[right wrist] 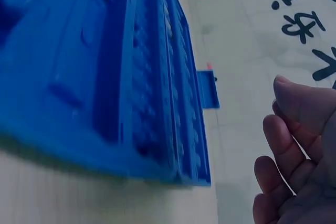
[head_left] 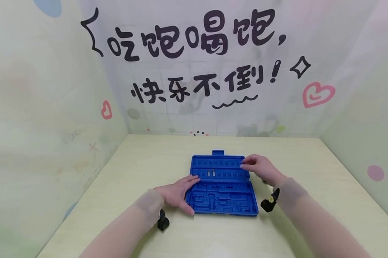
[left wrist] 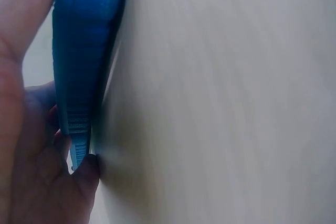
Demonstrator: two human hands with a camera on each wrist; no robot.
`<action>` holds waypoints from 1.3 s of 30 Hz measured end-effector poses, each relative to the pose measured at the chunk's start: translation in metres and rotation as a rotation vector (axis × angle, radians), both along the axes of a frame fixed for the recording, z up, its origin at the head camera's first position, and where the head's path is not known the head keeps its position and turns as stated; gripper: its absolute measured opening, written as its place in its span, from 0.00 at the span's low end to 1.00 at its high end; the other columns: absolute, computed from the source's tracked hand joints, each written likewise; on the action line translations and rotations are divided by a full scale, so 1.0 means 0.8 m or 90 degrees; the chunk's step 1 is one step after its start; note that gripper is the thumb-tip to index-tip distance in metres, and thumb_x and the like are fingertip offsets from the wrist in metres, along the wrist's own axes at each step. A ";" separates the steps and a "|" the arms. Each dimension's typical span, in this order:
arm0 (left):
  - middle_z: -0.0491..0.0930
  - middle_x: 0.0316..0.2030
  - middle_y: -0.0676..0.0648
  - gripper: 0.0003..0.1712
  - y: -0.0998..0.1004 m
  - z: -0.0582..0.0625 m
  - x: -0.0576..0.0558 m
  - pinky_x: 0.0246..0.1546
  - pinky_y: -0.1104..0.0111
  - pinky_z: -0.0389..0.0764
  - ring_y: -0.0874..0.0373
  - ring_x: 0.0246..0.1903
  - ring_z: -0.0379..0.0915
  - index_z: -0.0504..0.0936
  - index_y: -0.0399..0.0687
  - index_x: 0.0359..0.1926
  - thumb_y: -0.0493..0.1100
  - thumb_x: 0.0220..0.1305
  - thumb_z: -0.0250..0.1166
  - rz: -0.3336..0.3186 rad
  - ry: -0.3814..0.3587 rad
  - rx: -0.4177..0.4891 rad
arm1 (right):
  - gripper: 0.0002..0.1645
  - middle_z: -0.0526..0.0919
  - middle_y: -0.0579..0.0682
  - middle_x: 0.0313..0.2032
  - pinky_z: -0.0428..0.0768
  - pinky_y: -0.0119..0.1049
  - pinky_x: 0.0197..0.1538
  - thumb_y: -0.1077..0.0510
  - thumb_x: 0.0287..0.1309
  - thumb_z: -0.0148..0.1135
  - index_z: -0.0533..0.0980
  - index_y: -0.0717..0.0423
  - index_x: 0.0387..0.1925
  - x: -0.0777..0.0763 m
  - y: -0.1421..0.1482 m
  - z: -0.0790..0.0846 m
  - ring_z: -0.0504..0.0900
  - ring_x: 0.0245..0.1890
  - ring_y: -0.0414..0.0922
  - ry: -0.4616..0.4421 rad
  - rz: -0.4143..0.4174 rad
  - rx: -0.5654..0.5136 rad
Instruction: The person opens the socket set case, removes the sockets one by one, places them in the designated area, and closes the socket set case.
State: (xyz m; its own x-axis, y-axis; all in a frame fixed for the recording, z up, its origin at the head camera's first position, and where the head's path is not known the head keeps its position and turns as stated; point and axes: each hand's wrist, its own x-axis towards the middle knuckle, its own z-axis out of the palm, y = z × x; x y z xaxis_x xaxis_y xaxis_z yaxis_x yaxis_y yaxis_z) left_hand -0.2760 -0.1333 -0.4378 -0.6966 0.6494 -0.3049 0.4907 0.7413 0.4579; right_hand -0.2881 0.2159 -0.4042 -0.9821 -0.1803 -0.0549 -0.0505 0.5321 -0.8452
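A blue plastic tool case (head_left: 221,200) lies unfolded on the table, its lid part away from me and its moulded base nearer. Two small metal bits (head_left: 211,173) stand side by side in a lid row. My left hand (head_left: 178,193) rests against the case's left side, fingers fairly straight near the hinge and thumb at the front corner. Above the lid's right end hovers my right hand (head_left: 261,167), thumb and forefinger close together. In the right wrist view its other fingers bend loosely. Whether something small sits between the fingertips is hidden.
The pale wooden table (head_left: 142,157) surrounds the case. A blue latch tab (right wrist: 208,88) sticks out from the lid's far edge. A small dark item (head_left: 264,182) lies partly hidden beneath the right wrist. Printed cloth walls (head_left: 194,118) close in the back and both sides.
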 end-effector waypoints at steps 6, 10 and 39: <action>0.38 0.76 0.57 0.68 -0.001 0.001 0.001 0.68 0.49 0.53 0.54 0.74 0.32 0.45 0.62 0.76 0.71 0.40 0.73 -0.002 -0.002 0.003 | 0.18 0.80 0.55 0.48 0.71 0.51 0.58 0.54 0.62 0.64 0.78 0.60 0.49 -0.014 -0.060 -0.011 0.75 0.49 0.52 -0.026 -0.021 -0.033; 0.38 0.76 0.56 0.68 -0.001 0.002 0.002 0.68 0.49 0.53 0.54 0.74 0.32 0.45 0.62 0.76 0.71 0.40 0.73 0.001 -0.003 0.002 | 0.18 0.78 0.56 0.53 0.69 0.53 0.59 0.54 0.61 0.65 0.79 0.60 0.49 -0.020 -0.091 -0.023 0.73 0.54 0.54 -0.047 -0.056 -0.079; 0.40 0.76 0.53 0.67 0.002 0.003 -0.002 0.67 0.47 0.53 0.51 0.74 0.34 0.46 0.58 0.76 0.70 0.41 0.73 -0.026 0.003 0.004 | 0.12 0.66 0.62 0.64 0.43 0.67 0.63 0.50 0.52 0.72 0.86 0.47 0.38 -0.017 -0.136 -0.038 0.46 0.67 0.69 -0.140 -0.195 0.078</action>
